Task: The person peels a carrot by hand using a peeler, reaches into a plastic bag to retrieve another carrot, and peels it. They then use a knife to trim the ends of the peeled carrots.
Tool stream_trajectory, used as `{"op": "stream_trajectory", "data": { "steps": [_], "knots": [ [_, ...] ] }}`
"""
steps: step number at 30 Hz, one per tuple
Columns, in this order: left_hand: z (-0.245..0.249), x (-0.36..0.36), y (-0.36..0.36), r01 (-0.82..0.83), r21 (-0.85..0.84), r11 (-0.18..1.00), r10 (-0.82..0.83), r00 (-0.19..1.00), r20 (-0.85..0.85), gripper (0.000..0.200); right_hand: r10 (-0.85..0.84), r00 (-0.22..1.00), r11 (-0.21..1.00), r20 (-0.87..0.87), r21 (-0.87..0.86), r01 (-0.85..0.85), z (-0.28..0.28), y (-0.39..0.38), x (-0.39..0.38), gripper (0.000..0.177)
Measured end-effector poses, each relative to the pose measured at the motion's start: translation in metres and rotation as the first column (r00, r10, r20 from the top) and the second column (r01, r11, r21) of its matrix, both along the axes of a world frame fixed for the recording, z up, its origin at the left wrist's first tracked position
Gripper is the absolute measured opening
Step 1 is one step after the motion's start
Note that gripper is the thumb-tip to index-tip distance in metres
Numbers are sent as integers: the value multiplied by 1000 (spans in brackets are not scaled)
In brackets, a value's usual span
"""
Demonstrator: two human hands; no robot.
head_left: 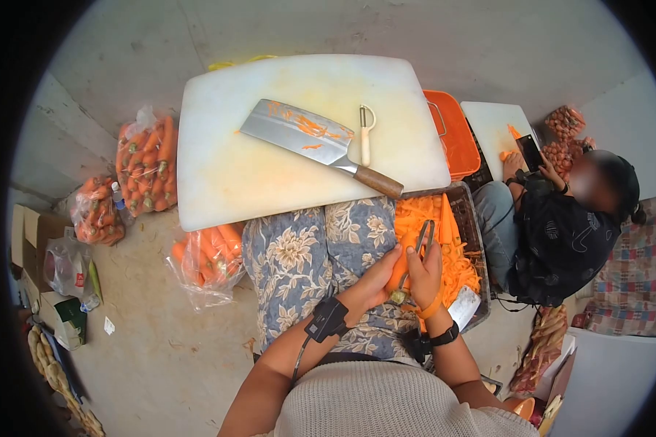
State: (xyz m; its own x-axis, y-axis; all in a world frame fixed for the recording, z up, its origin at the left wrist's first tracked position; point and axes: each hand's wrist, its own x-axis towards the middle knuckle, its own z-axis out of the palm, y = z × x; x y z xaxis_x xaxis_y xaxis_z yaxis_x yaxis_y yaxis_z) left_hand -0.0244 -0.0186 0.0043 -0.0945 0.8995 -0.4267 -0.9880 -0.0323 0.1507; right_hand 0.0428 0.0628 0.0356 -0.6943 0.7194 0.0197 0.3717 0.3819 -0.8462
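In my left hand (377, 278) is a carrot (399, 272), with its stem end toward me and the fingers wrapped around it. My right hand (424, 271) is closed on a metal peeler (427, 234), whose frame sticks up past the fingertips, close beside the carrot. Both hands are above a dark crate (481, 291) heaped with orange carrot shavings (458, 264). A whole carrot (447, 222) stands out of the heap, and a broad metal blade (464, 306) lies at the crate's near side.
A white cutting board (219, 146) ahead carries a cleaver (299, 135) and a white-handled peeler (366, 135). Bagged carrots (147, 164) stand left, with another bag (210, 255) nearer. An orange bin (452, 138) sits right of the board. A co-worker (561, 226) cuts at another board (488, 120).
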Motion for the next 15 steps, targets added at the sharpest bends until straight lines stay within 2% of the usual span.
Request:
{"op": "stream_trajectory", "data": {
  "steps": [5, 12, 14, 15],
  "knots": [
    [1, -1, 1, -1, 12, 1000, 1, 1000, 16, 42, 13, 1000, 995, -28, -102, -16, -10, 7, 1, 30],
    [2, -1, 0, 24, -8, 1000, -25, 998, -50, 40, 54, 998, 995, -21, -78, -56, -16, 17, -2, 27],
    [0, 3, -1, 48, -41, 998, -52, 995, -91, 41, -50, 998, 982, 49, -180, 58, -44, 39, -2, 25],
    [-2, 5, -1, 32, -41, 999, -36, 995, -96, 41, -47, 998, 983, 45, -177, 54, -39, 40, -8, 25]
  ]
}}
